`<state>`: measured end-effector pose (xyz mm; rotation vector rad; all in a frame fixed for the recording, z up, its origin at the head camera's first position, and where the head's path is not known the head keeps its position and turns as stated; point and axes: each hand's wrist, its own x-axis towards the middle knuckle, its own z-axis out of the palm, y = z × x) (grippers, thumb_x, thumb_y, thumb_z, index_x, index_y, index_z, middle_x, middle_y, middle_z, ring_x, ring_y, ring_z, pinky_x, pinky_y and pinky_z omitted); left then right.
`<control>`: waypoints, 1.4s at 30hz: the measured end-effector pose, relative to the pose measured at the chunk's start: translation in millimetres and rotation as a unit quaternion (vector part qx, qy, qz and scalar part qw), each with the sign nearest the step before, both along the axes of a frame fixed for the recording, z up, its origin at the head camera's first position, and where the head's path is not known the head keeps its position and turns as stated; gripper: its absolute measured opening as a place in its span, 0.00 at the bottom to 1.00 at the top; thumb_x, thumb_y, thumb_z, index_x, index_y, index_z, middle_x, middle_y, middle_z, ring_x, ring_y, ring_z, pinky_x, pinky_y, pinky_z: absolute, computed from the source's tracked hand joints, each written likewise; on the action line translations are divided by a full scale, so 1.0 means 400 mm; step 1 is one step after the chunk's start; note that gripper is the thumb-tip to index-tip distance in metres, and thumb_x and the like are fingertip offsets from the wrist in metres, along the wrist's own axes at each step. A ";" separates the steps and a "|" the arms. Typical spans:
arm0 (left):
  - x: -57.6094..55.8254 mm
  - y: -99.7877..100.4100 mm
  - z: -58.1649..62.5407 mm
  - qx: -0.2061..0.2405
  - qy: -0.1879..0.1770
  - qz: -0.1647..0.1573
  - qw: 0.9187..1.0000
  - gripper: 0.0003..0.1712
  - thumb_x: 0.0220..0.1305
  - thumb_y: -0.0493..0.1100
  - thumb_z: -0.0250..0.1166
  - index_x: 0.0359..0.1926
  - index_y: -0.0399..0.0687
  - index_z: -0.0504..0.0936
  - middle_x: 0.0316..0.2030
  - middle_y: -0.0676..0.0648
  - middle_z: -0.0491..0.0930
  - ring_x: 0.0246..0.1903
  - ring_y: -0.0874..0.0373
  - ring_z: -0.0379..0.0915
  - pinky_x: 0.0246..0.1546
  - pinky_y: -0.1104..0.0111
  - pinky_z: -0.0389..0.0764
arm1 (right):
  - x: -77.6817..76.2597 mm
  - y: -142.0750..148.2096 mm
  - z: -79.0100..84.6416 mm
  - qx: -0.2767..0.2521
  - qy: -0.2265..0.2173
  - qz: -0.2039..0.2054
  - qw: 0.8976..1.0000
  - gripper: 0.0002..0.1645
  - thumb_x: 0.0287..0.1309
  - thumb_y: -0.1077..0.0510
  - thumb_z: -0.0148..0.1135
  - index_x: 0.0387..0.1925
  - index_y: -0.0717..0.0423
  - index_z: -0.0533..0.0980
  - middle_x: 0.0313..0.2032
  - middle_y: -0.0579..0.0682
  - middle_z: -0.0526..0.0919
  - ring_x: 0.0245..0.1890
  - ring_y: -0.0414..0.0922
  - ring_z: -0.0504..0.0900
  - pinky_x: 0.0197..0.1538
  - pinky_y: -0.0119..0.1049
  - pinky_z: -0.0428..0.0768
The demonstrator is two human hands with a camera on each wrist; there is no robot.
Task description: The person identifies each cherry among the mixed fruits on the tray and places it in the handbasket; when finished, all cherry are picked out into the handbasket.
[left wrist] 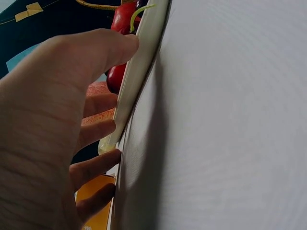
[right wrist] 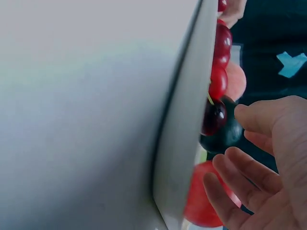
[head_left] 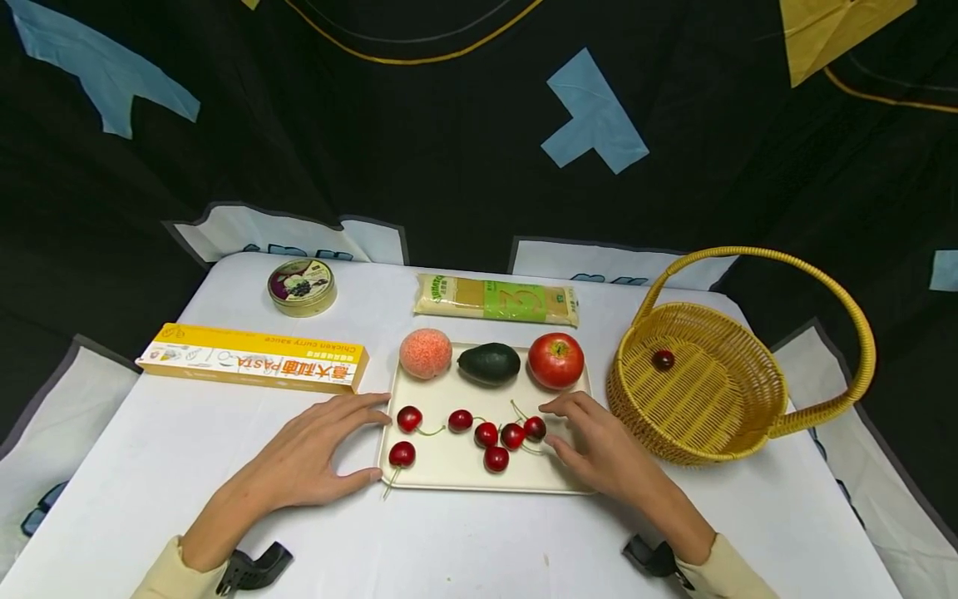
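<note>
A cream rectangular tray (head_left: 449,466) holds several dark red cherries (head_left: 496,459), some with green stems, along with a peach-like fruit (head_left: 426,353), a dark green avocado (head_left: 489,363) and a red apple (head_left: 556,361). At the tray's left edge rests my left hand (head_left: 318,453), its fingers spread and relaxed, thumb near the front-left corner. Over the right side, my right hand (head_left: 602,445) has thumb and fingers apart beside the rightmost cherry (head_left: 535,428). The right wrist view shows a gap between those fingers and the cherries. Neither hand holds anything.
To the right stands a yellow wicker basket (head_left: 774,391) with a tall handle and one cherry (head_left: 663,359) inside. Behind the tray lies a pasta packet (head_left: 496,299). A yellow pasta box (head_left: 254,358) and a round tin (head_left: 302,287) are on the left.
</note>
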<state>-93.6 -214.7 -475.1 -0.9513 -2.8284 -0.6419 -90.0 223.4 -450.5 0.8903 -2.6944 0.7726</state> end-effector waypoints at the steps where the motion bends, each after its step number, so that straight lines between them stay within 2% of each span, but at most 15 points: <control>1: 0.001 0.000 -0.001 0.000 -0.001 -0.001 1.000 0.34 0.57 0.61 0.80 0.64 0.64 0.83 0.75 0.55 0.73 0.72 0.50 0.71 0.67 0.45 0.76 | 0.002 -0.004 -0.003 0.003 -0.003 0.001 1.000 0.23 0.61 0.58 0.80 0.57 0.51 0.83 0.55 0.46 0.84 0.45 0.44 0.86 0.46 0.38 0.88; 6: 0.002 0.000 -0.003 -0.001 -0.001 -0.002 1.000 0.34 0.57 0.62 0.80 0.64 0.65 0.83 0.75 0.55 0.73 0.72 0.51 0.71 0.67 0.46 0.76 | 0.007 -0.022 -0.010 0.034 -0.013 -0.002 0.999 0.23 0.62 0.57 0.80 0.57 0.47 0.84 0.55 0.45 0.84 0.44 0.41 0.84 0.44 0.36 0.86; 14: 0.000 -0.001 -0.001 0.000 0.004 -0.001 1.000 0.35 0.57 0.61 0.80 0.64 0.63 0.83 0.75 0.54 0.73 0.72 0.51 0.71 0.68 0.46 0.76 | 0.003 -0.036 -0.008 0.073 -0.039 -0.002 0.997 0.20 0.67 0.54 0.75 0.59 0.43 0.84 0.57 0.45 0.83 0.54 0.40 0.85 0.51 0.41 0.89; 21: 0.003 -0.002 -0.005 0.002 0.005 0.000 1.000 0.34 0.57 0.62 0.80 0.64 0.64 0.84 0.75 0.55 0.72 0.72 0.51 0.70 0.67 0.46 0.76 | 0.004 -0.033 -0.008 0.078 -0.042 0.004 0.996 0.17 0.66 0.57 0.76 0.54 0.45 0.83 0.51 0.43 0.83 0.42 0.37 0.83 0.43 0.36 0.86; 26: -0.001 -0.001 -0.005 0.002 0.006 -0.002 1.000 0.34 0.57 0.62 0.80 0.64 0.64 0.83 0.75 0.56 0.72 0.72 0.51 0.71 0.67 0.46 0.76 | 0.006 -0.026 -0.004 0.067 -0.037 -0.002 0.997 0.18 0.63 0.57 0.79 0.53 0.45 0.83 0.48 0.42 0.83 0.34 0.36 0.76 0.36 0.29 0.80; 30: 0.000 -0.001 -0.004 0.002 0.007 -0.003 1.000 0.35 0.57 0.61 0.80 0.64 0.63 0.83 0.75 0.55 0.73 0.72 0.51 0.71 0.67 0.46 0.76 | 0.011 -0.021 0.004 0.060 -0.026 -0.004 0.998 0.18 0.62 0.56 0.80 0.51 0.44 0.83 0.46 0.41 0.82 0.32 0.37 0.75 0.35 0.28 0.78; 37: -0.003 0.000 -0.002 -0.001 0.005 -0.002 1.000 0.35 0.56 0.62 0.80 0.64 0.63 0.83 0.75 0.55 0.72 0.72 0.51 0.70 0.68 0.46 0.76 | 0.015 -0.005 0.037 0.028 -0.014 -0.014 0.999 0.19 0.61 0.59 0.79 0.51 0.46 0.82 0.49 0.43 0.84 0.39 0.41 0.86 0.41 0.35 0.88; 42: -0.002 0.000 -0.002 -0.002 0.002 -0.001 1.000 0.35 0.56 0.62 0.80 0.65 0.63 0.83 0.75 0.55 0.72 0.73 0.51 0.70 0.68 0.46 0.76 | 0.009 0.018 0.063 -0.004 0.007 -0.017 1.000 0.24 0.56 0.65 0.81 0.52 0.50 0.81 0.49 0.45 0.84 0.42 0.45 0.87 0.42 0.41 0.90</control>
